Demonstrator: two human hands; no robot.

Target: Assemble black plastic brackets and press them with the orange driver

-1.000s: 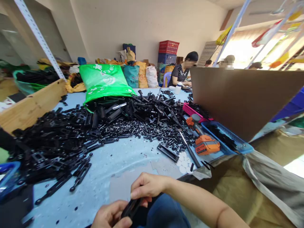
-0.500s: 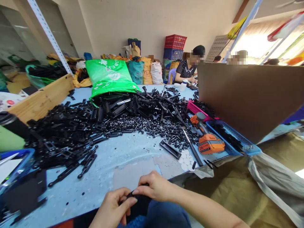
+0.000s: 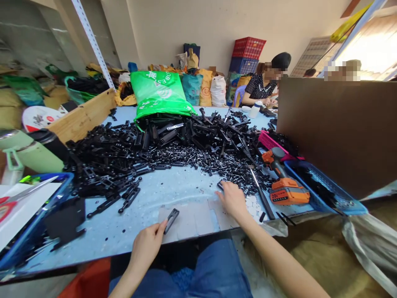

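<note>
My left hand (image 3: 149, 243) pinches a small black slotted plastic part (image 3: 171, 220), held tilted above the front edge of the table. Farther forward and to the right, my right hand (image 3: 233, 200) closes over a long black plastic bar (image 3: 220, 185). Only the bar's left end shows; the hand covers the rest. Past the right hand lies a heap of small screws (image 3: 214, 163) with pale shafts and dark heads. White discs (image 3: 253, 205) lie just right of the right wrist.
An orange cordless drill (image 3: 288, 190) and a dark-handled rod (image 3: 262, 194) lie at right beside a blue basket (image 3: 344, 203). Black parts (image 3: 102, 159) pile up at left and below a green sack (image 3: 164, 93). A cardboard panel (image 3: 335, 132) stands at right; a co-worker (image 3: 263, 82) sits behind.
My hands were together over my lap around a dark piece; now they are apart. The left has risen with the slotted part, and the right has reached forward to the bar on the table.
</note>
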